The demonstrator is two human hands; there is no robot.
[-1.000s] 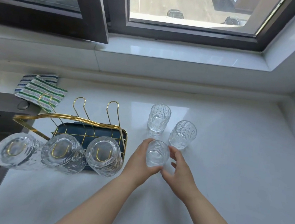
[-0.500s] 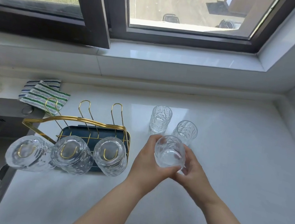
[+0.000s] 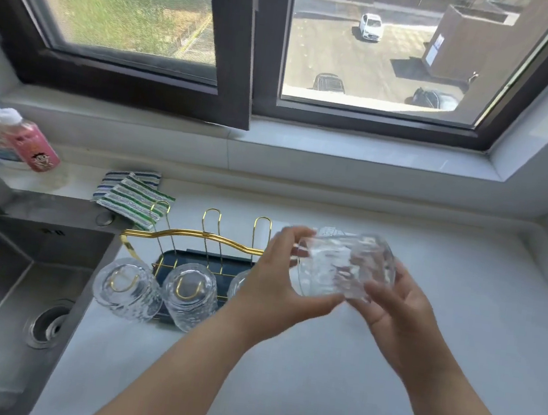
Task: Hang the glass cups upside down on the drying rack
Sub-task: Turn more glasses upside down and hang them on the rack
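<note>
I have both hands on one glass cup (image 3: 344, 266), lifted clear of the counter (image 3: 315, 367), blurred, lying roughly on its side. Left hand (image 3: 277, 283) wraps the left end, thumb under, fingers curled over the top; right hand (image 3: 398, 308) cups the right end from below, fingers (image 3: 374, 293) pressed on the wall. Which end is the mouth I can't tell through the blur.

Step in hand, as I judge it: finish the flip, then carry left to the drying rack (image 3: 193, 237). Near row holds inverted cups: two clear (image 3: 128, 287) (image 3: 191, 295), a third mostly hidden behind my left hand. Far row has three bare gold prongs (image 3: 261, 236).

To do it well: get the mouth fully down before moving, shift to a one-hand grip on the base, lower the mouth straight over the rightmost far prong, release only once seated. Keep clear of the near-row glass; a knock could chip it.
</note>
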